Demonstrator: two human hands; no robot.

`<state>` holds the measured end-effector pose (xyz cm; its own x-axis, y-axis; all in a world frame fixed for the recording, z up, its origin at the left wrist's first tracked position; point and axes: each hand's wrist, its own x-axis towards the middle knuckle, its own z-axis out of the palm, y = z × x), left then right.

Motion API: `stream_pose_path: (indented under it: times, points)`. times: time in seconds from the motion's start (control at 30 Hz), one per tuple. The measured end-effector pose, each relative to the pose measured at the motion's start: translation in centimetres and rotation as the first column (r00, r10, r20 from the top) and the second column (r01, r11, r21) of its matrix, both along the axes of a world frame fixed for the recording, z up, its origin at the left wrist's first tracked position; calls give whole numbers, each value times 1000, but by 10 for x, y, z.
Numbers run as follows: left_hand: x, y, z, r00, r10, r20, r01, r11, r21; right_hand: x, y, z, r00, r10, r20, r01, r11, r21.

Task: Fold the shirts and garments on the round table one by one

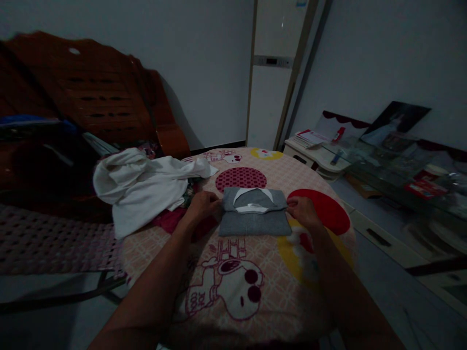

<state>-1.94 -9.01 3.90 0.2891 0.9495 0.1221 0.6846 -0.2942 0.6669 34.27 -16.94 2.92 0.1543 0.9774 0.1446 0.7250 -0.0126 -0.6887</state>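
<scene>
A grey garment (255,224) with a white-edged neckline lies folded into a flat rectangle on a round table with a patterned pink cover (288,311). Its upper part is folded over, with the neckline facing up. My left hand (204,206) pinches the garment's left edge near the fold. At the right edge, level with it, my right hand (303,210) has its fingers closed on the cloth.
White clothing (146,182) is heaped on the table's left side, with dark red cloth (170,221) beneath. A wooden bench (98,97) stands behind left. To the right are a white cabinet (375,236) and a glass shelf (397,170) with items.
</scene>
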Motion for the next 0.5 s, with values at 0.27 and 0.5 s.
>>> stream_pose_path:
  times: [0.27,0.5]
  points:
    - [3,-13,-23,970,-32,242,135,896,-424,-8,-20,0,977,1,-213,-72,942,-327]
    - [12,-30,-16,987,-42,158,109,888,-447,-19,-16,-8,998,-35,-50,23,977,-213]
